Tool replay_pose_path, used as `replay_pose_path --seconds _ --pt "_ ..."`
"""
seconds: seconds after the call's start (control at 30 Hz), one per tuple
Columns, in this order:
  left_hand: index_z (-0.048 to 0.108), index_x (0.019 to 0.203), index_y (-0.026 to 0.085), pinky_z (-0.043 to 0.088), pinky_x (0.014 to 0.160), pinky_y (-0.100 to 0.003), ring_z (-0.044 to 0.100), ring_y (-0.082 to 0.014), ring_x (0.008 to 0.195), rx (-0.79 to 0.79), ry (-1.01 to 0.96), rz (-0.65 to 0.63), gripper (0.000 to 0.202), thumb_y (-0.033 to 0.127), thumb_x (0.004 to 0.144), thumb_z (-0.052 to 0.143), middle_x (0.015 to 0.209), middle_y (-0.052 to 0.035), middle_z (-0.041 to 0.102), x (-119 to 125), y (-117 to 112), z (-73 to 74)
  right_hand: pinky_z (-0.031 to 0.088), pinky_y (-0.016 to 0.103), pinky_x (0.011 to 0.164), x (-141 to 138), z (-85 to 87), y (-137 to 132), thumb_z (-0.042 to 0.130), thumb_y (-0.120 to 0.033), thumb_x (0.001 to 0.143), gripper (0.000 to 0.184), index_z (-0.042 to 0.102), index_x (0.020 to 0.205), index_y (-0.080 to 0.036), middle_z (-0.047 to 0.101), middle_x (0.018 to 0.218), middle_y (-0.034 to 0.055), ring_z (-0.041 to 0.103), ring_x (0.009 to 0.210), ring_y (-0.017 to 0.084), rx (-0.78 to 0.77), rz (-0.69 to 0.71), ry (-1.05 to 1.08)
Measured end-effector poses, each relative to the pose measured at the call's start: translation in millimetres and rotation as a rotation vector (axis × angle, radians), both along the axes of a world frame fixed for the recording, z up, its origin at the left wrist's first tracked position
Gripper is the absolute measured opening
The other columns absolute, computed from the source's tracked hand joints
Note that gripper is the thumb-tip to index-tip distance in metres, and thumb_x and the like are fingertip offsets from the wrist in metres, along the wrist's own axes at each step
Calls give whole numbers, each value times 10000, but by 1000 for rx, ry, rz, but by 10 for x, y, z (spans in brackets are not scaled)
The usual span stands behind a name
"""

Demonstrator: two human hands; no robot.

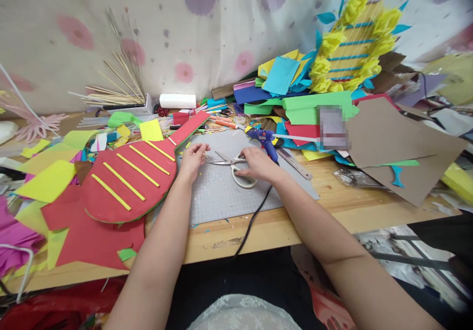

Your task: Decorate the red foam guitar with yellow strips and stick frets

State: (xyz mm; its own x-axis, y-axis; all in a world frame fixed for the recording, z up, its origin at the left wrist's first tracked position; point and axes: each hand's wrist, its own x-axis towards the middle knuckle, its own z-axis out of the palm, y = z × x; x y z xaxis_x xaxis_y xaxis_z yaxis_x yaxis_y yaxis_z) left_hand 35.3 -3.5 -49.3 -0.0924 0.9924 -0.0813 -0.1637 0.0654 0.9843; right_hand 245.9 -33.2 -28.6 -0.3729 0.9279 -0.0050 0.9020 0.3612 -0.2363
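Note:
My right hand (pixel 258 163) grips a pair of scissors (pixel 241 179) by the pale handles, over the grey cutting mat (pixel 218 207). The blades are parted and point left toward my left hand (pixel 195 161). That hand's fingertips are pinched together, and what is between them is too small to name. Left of it lies a red paper guitar shape (pixel 121 192) with a red neck and several yellow strips across its body. Beyond my right hand a blue glue gun (pixel 266 142) rests on the mat, its cord running to the front edge.
A metal ruler (pixel 294 164) lies at the mat's right. Brown cardboard (pixel 399 138) and coloured paper pile up on the right. A yellow-flowered paper guitar (pixel 351 44) stands at the back. Wooden sticks (pixel 118 93) and a white roll (pixel 177 101) are at the back left.

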Motion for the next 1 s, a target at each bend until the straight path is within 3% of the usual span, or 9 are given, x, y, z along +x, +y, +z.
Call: replay_pose_path --seconds 0.1,0.23,0.4,0.53,0.63,0.73,0.83,1.0 --pt "637 811 139 241 386 -196 314 -26 406 45 136 1 233 346 707 618 744 -33 642 -12 -5 -26 398 313 808 -43 18 -2 625 -384 698 425 569 1007 -98 598 1013 160 546 956 260 -24 -12 -62" --pt "636 824 156 316 457 -212 416 -68 478 140 323 -6 209 339 760 558 733 -29 651 -58 17 -54 388 269 676 57 112 16 550 -313 745 217 602 880 -151 639 918 105 579 819 202 -103 -3 -16" --pt "574 763 170 390 594 -230 516 -107 608 217 415 22 145 304 788 523 699 -15 634 -94 43 -64 384 239 607 277 177 83 510 -422 775 256 552 875 -189 644 833 39 560 707 144 -223 -59 379" --pt "585 760 174 395 619 -233 514 -110 618 235 465 -29 125 276 785 518 665 3 598 -86 33 -51 384 248 607 108 57 150 623 -461 670 390 479 914 -193 613 841 32 537 690 141 -28 -159 545" --pt "595 741 175 386 606 -232 502 -110 610 252 473 -77 128 271 781 518 658 4 591 -72 21 -36 373 257 616 -133 -37 189 646 -489 637 427 472 885 -188 596 853 44 524 703 149 62 -171 495" --pt "587 694 178 378 596 -231 491 -111 601 275 464 -87 119 252 766 528 649 5 591 -54 18 -34 362 263 645 -292 -65 191 601 -519 682 373 486 802 -185 592 850 61 522 755 165 104 -71 386" --pt "585 708 183 383 601 -233 499 -116 605 262 420 -77 43 199 730 552 637 11 593 -33 20 -47 351 263 659 -342 -45 158 558 -539 724 366 505 797 -184 599 836 63 527 772 171 104 -1 290" --pt "584 723 181 398 661 -237 525 -117 636 266 387 -126 35 182 732 550 646 9 593 -22 12 -44 328 259 634 -343 -13 107 535 -577 737 413 529 870 -187 621 866 70 543 769 177 42 -20 204"
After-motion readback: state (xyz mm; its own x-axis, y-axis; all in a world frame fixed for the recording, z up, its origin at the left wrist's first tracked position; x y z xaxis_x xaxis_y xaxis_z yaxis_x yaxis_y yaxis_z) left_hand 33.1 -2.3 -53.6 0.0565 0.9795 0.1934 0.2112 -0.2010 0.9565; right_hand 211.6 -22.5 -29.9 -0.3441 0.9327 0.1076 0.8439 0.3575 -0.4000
